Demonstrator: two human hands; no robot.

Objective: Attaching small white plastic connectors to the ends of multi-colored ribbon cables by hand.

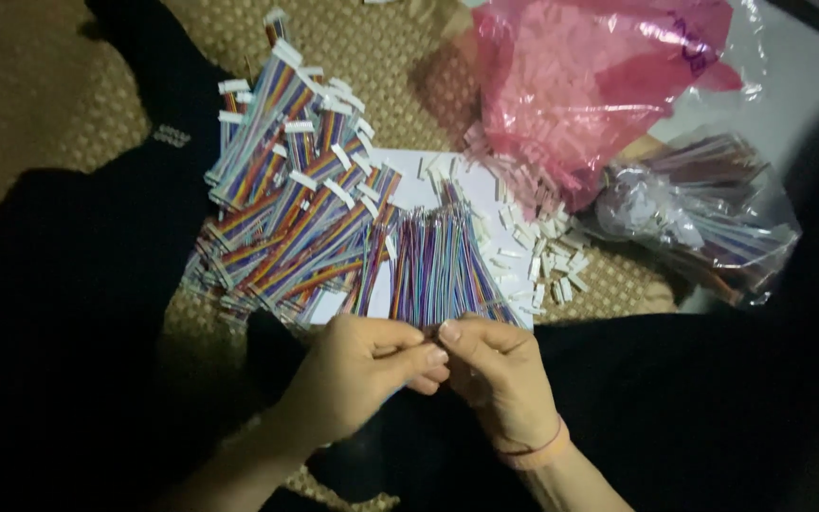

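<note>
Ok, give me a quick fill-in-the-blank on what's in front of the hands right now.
1. The bag above the loose white connectors is ____ in colour.
2. The band is on the ____ wrist.
3. The finished striped cables are piled to the ____ of the loose wires.

Missing words: pink; right; left

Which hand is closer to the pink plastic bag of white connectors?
Right. The right hand lies below the pink plastic bag, nearer its side; the left hand sits farther left.
</note>
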